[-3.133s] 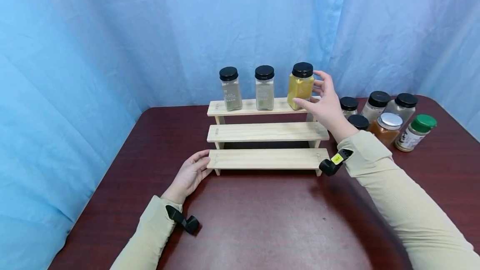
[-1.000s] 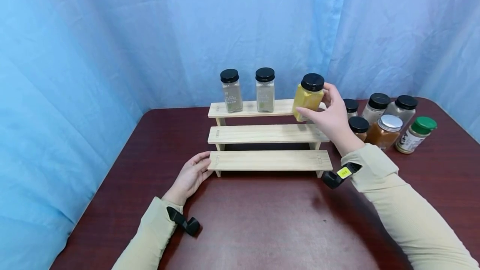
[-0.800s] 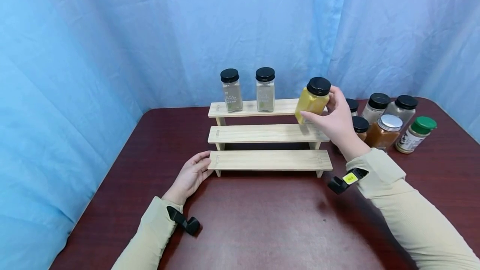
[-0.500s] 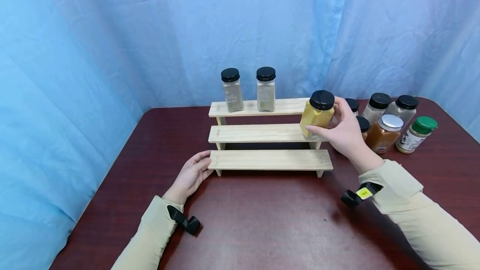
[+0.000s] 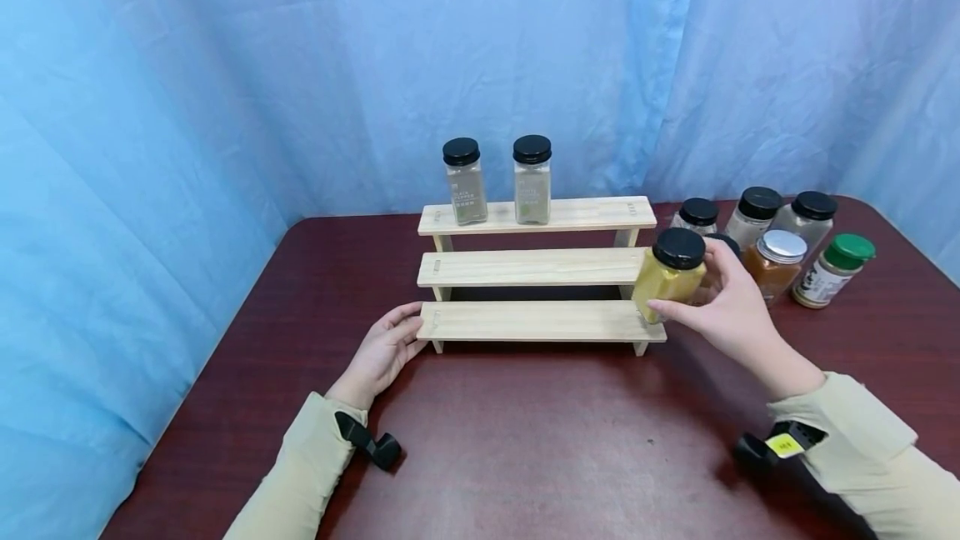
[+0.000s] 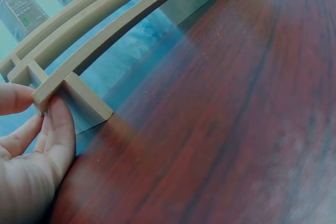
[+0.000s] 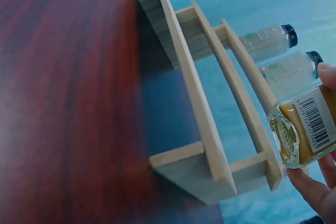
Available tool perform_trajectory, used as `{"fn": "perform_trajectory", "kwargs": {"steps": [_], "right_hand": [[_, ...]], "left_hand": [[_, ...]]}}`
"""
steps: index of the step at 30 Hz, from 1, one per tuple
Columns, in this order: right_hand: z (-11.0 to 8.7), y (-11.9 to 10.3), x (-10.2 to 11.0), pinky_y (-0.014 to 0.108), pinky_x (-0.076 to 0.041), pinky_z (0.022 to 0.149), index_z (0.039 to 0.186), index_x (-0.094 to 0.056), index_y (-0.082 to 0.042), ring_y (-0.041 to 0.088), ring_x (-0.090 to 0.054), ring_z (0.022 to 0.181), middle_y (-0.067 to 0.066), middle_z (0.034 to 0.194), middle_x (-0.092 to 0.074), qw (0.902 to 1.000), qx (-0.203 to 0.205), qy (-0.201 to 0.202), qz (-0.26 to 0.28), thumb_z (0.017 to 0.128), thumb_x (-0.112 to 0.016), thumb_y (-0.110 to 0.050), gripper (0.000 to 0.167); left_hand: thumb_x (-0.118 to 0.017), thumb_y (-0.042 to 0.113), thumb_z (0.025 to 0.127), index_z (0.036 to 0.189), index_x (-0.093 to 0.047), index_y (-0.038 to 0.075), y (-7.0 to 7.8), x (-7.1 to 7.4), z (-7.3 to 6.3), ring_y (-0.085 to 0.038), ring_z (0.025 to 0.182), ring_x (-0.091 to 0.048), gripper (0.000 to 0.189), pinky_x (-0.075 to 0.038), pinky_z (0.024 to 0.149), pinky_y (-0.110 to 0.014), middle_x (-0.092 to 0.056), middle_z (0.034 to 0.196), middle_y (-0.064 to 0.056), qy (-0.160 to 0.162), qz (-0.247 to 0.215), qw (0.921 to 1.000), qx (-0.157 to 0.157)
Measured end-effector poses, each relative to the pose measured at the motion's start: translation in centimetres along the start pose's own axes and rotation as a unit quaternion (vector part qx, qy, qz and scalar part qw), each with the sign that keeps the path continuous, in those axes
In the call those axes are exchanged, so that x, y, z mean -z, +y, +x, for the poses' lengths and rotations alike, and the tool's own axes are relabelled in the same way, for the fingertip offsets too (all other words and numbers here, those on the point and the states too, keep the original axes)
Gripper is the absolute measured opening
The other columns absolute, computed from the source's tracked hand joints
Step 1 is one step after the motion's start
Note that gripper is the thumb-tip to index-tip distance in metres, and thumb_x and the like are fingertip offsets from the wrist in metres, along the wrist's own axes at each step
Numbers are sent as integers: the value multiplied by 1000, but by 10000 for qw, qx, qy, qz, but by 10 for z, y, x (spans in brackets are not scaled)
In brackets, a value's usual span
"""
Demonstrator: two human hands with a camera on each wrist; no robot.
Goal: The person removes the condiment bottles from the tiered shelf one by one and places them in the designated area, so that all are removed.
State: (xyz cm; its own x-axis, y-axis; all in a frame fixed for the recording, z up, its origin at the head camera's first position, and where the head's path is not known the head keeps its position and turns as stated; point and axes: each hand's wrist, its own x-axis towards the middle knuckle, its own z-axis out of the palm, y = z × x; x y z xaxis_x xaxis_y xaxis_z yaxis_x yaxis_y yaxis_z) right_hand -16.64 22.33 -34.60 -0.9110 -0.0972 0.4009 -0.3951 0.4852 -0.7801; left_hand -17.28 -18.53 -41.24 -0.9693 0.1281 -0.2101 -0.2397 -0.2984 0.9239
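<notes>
My right hand (image 5: 731, 307) grips a spice jar (image 5: 667, 277) of yellow powder with a black lid, thumb in front and fingers behind. In the head view the jar overlaps the right ends of the lower two shelves of a three-step wooden rack (image 5: 525, 319). The right wrist view shows the jar's glass base and barcode label (image 7: 315, 119), held off the shelves. At the rack's left end, my left hand (image 5: 378, 354) pinches the lowest shelf's corner, thumb above and fingers below. Two black-lidded pepper jars, one on the left (image 5: 467, 186) and another (image 5: 532, 183) beside it, stand upright on the top shelf.
Right of the rack several jars stand grouped on the dark red table (image 5: 540, 440), among them a silver-lidded jar (image 5: 776, 261) of orange-brown powder and a green-lidded jar (image 5: 832, 269). A blue curtain (image 5: 480, 40) hangs behind the table.
The right hand has lifted the yellow spice jar from the right end of the top shelf and brought it forward, down and rightward. The left hand has stayed on the rack's corner.
</notes>
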Motion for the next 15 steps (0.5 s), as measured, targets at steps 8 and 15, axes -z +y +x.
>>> {"fn": "perform_trajectory", "kwargs": {"steps": [8, 15], "right_hand": [[-24, 15, 12, 1, -38, 77, 136, -39, -16, -16, -45, 101, -25, 113, -45, 9989, -286, 284, -243, 70, -82, -3, 79], [-36, 28, 21, 1, -36, 76, 133, -40, -19, -15, -46, 98, -25, 113, -45, 9978, -462, 405, -269, 70, -82, -4, 77]], "left_hand": [[-39, 0, 98, 140, -27, -7, 0, 0, 0, -3, 89, -61, 44, -48, 77, -18, -57, 105, 2, -8, 65, 10000, 14], [-40, 2, 98, 141, -27, -6, 0, 1, 0, -3, 91, -61, 45, -48, 78, -18, -55, 110, 0, 15, 126, 9999, 33]]}}
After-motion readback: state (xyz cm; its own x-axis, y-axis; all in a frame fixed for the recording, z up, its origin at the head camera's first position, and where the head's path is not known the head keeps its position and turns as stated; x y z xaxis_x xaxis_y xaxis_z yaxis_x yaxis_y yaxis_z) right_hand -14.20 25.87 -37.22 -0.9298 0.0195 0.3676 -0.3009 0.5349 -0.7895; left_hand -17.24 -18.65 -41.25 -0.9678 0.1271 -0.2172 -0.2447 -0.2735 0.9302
